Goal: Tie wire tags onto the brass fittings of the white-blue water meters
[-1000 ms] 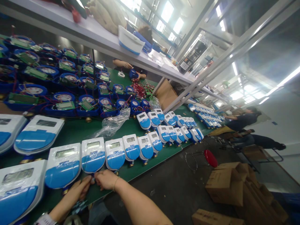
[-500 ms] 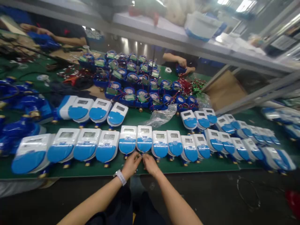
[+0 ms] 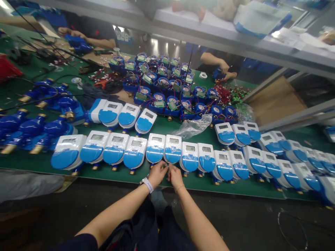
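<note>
Blue water meter [image 3: 172, 150], print unreadable, over left hand [image 3: 157, 174], right hand [image 3: 175, 176].

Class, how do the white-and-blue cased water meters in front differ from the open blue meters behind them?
The cased water meter is white and blue; the open blue meter shows a dial. The cased meter shows a display; the open meter shows a circuit board and wires. Both lie on green matting.

Green workbench [image 3: 248, 187] with rows of blue-and-white water meters [image 3: 190, 158]
</note>
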{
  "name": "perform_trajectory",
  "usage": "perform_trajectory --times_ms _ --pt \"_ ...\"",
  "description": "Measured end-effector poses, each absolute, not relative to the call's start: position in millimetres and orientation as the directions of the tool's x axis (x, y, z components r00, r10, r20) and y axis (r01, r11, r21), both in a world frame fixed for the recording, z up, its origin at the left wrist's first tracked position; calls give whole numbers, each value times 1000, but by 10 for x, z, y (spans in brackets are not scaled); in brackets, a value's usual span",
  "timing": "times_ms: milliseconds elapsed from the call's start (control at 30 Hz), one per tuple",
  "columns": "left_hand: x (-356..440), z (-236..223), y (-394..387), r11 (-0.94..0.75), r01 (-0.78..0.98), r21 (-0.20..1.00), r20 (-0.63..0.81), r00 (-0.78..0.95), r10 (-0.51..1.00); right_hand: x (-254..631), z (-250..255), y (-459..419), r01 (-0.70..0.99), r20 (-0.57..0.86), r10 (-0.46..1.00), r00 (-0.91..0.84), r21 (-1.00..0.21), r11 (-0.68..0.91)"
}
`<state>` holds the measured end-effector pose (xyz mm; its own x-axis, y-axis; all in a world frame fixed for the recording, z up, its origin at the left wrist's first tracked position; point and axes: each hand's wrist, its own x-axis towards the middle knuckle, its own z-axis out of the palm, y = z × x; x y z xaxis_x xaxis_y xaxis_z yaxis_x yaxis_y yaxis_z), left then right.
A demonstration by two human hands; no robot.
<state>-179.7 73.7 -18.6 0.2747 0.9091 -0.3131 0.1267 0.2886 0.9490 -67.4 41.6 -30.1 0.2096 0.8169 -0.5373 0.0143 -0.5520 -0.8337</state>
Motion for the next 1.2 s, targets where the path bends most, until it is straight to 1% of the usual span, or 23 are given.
perform_trajectory --times_ms 67,100,167,200,267,300,333,367,400,467,533,567,600,633,700,767,833,900,1000,1067,1100,1133,1200 --pt "-1820 -126 740 464 15 886 -450 270 851 -699 -269 309 -28 -500 839 215 -862 -507" --pt "-1843 -91 740 560 -51 827 -525 285 802 -716 -239 238 -58 -481 854 199 -876 -479" --pt "-1907 -16 739 724 -194 662 -642 351 682 -779 -151 83 -177 -485 870 91 -867 -465" --pt "-1945 22 737 781 -265 566 -672 399 623 -825 -97 7 -258 -512 859 8 -831 -493" --pt "-2024 100 720 833 -380 401 -678 489 549 -940 20 -120 -401 -574 804 -154 -708 -582" --pt "-2064 139 701 834 -424 352 -665 515 542 -1001 78 -166 -453 -592 779 -204 -649 -612" --pt "-2102 177 673 826 -453 335 -647 527 552 -1060 133 -202 -491 -605 763 -226 -606 -626" --pt "-2141 217 636 807 -470 357 -625 522 580 -1113 186 -227 -519 -616 755 -225 -580 -628" --pt "-2181 257 592 775 -468 424 -599 497 628 -1161 235 -246 -542 -626 750 -213 -563 -624" --pt "-2270 346 495 669 -379 639 -503 451 737 -1236 332 -276 -580 -648 738 -191 -532 -617" --pt "-2367 447 413 502 -226 835 -360 466 808 -1290 434 -309 -603 -655 728 -202 -502 -620" --pt "-2415 501 385 429 -169 887 -298 500 813 -1312 489 -328 -611 -647 731 -218 -494 -619" --pt "-2461 554 368 389 -145 910 -259 536 804 -1329 544 -348 -615 -632 739 -235 -492 -616" --pt "-2501 604 362 389 -159 907 -244 554 796 -1342 598 -366 -614 -612 750 -252 -497 -613" --pt "-2567 686 379 464 -280 840 -270 527 806 -1355 686 -393 -600 -574 772 -273 -526 -603" --pt "-2611 736 422 532 -463 709 -328 451 830 -1343 736 -398 -564 -568 778 -267 -563 -604" --pt "-2637 755 473 550 -601 580 -389 389 835 -1309 742 -379 -518 -591 771 -236 -595 -614" --pt "-2635 756 511 566 -658 496 -453 360 816 -1260 717 -340 -472 -608 769 -197 -629 -618" --pt "-2566 748 520 579 -683 446 -526 323 787 -1184 652 -256 -392 -613 773 -162 -679 -621" --pt "-2489 746 501 573 -667 476 -526 307 793 -1135 600 -196 -327 -622 771 -139 -706 -628" --pt "-2449 746 490 559 -637 531 -507 290 812 -1106 572 -169 -298 -626 769 -129 -715 -633" --pt "-2414 747 481 532 -583 614 -475 266 839 -1070 543 -143 -276 -629 768 -121 -722 -635" --pt "-2364 752 478 440 -401 804 -376 231 897 -969 482 -103 -248 -631 766 -121 -728 -639"
